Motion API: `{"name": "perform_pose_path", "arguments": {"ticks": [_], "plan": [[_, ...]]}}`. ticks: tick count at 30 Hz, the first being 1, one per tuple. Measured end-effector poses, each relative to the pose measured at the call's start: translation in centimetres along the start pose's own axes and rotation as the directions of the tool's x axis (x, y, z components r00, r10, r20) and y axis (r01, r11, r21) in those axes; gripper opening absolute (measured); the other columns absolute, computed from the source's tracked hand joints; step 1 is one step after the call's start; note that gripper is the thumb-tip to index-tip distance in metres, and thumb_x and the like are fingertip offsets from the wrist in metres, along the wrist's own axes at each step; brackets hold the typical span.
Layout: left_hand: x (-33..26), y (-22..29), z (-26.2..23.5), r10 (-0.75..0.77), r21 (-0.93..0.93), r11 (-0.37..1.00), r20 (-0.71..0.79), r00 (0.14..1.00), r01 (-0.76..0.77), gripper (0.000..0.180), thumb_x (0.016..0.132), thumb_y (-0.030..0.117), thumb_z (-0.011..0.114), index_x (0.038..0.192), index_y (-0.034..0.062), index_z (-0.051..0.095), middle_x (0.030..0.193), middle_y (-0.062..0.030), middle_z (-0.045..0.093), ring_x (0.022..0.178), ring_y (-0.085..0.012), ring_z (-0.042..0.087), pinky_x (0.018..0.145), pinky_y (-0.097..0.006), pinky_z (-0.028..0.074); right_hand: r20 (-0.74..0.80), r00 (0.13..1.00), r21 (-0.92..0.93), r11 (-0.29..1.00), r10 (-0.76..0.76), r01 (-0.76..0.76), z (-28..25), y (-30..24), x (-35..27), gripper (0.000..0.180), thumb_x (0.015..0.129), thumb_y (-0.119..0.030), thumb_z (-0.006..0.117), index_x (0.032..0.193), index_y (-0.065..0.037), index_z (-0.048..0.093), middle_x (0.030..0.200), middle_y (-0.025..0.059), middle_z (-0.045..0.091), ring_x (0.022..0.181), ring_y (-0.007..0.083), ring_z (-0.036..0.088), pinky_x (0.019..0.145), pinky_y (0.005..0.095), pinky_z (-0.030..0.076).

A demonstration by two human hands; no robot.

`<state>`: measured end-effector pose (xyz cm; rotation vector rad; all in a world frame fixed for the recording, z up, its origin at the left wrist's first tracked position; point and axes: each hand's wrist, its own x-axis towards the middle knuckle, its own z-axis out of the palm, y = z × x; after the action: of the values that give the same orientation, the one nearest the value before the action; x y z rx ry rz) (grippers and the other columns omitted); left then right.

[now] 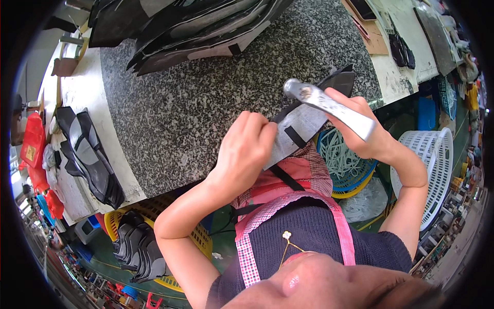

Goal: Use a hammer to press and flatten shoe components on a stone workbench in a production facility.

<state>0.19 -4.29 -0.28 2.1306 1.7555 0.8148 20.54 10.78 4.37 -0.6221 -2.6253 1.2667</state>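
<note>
Black-and-grey cut piece (pixel 303 121): flat sheet part w/ a black strap across it, lying at the near edge of the granite tabletop (pixel 206 98) and overhanging it toward the body. I'm seeing the left hand (pixel 246 149) pressing down on the piece's lower-left end, fingers curled together over it, pinching the edge. Right hand (pixel 360 131) is closing tight around a metal hammer (pixel 329 105); its round head is sitting just above the piece, near the upper dark tip, handle running down-right through the fist. Can't tell whether the head is touching the piece.

Surroundings: a stack of similar black pieces (pixel 190 26) is lying at the far side of the tabletop, another stack (pixel 90 157) on the white ledge at left. A yellow basket (pixel 149 242) w/ more dark pieces is standing below left; a blue basket (pixel 345 165) w/ white cord and a white basket (pixel 435 170) are standing below right, just beside each other.
</note>
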Motion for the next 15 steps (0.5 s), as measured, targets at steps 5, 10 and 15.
{"name": "perform_pose_path", "arguments": {"ticks": [5, 10, 15], "plan": [[-0.3, -0.9, 0.2, -0.059, -0.127, 0.991, -0.049, 0.997, 0.052, 0.024, 0.074, -0.001, 0.068, 0.098, -0.0028, 0.065, 0.090, -0.0133, 0.058, 0.082, -0.0300, 0.058, 0.070, -0.038, 0.052, 0.250, 0.965, -0.069, 0.996, 0.076, -0.061, 1.7, -0.4, -0.3, 0.023, 0.082, -0.002, 0.057, 0.105, 0.002, 0.056, 0.087, 0.0234, 0.062, 0.077, 0.0469, 0.062, 0.064, 0.0459, 0.051], [-1.7, 0.2, -0.4, 0.026, 0.055, 0.998, -0.020, 0.999, -0.025, 0.031, 0.070, -0.002, 0.062, 0.101, -0.0029, 0.064, 0.092, -0.0128, 0.058, 0.082, -0.0296, 0.057, 0.070, -0.038, 0.051, 0.112, 0.994, 0.009, 1.000, 0.021, -0.022, 0.8, -0.8, 0.4, 0.024, 0.089, 0.000, 0.053, 0.113, 0.002, 0.056, 0.076, 0.0194, 0.057, 0.066, 0.0404, 0.059, 0.056, 0.0395, 0.044], [-2.0, -0.7, -0.5, -0.001, -0.032, 0.999, -0.061, 0.998, -0.001, 0.026, 0.070, 0.001, 0.064, 0.095, -0.0015, 0.065, 0.089, -0.0110, 0.059, 0.080, -0.0279, 0.058, 0.068, -0.037, 0.051, 0.278, 0.958, -0.014, 0.998, 0.065, -0.063, 2.3, -1.5, 0.2, 0.025, 0.081, -0.002, 0.057, 0.106, 0.001, 0.051, 0.078, 0.0248, 0.060, 0.078, 0.0470, 0.061, 0.062, 0.0497, 0.048]]}}
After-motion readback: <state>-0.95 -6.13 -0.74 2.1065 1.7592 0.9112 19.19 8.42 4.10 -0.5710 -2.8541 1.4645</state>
